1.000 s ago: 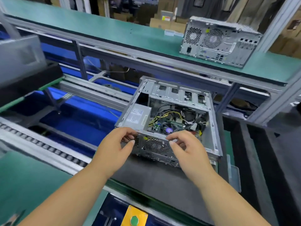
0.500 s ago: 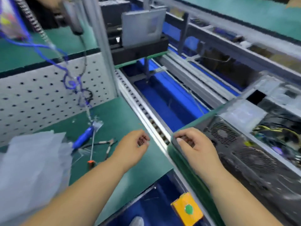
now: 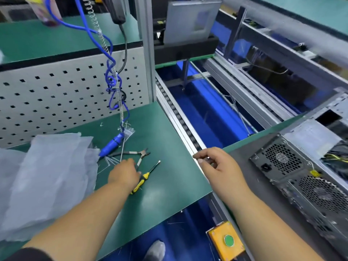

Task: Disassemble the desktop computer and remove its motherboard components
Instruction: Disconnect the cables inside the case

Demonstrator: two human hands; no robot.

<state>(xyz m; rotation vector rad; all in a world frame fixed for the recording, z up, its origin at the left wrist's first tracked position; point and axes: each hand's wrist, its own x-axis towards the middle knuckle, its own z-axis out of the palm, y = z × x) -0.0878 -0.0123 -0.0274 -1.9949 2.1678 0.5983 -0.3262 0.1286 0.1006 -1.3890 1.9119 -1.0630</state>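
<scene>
At the bottom of the frame, right of centre, a yellow box with a green button is sitting below the bench edge, and the toe of a grey shoe is showing on the blue floor beside it.

The left hand is reaching down onto the green mat in the lower middle of the frame, its fingers curling over the handle of a yellow and black screwdriver; from this angle I cannot tell whether they are gripping it or only touching it. The screwdriver's metal tip is pointing toward the upper right. Just beyond the fingers a pair of pliers is lying flat on the mat, jaws toward the right.

The right hand is hovering over the mat's right edge, fingers loosely curled, with the thumb and forefinger close together; whether they are pinching something small is too blurred to tell.

At the lower left a heap of clear plastic bags is resting on the mat. A blue tool is lying just beyond the pliers, hanging from a blue coiled cable that is running up toward the top of the frame in front of a white pegboard.

At the right edge the computer case is lying on a dark pad, its vented rear panel facing the viewer and its top side open, with wires showing inside.

Beyond, in the middle and upper right, a roller conveyor is running away over blue bins.
</scene>
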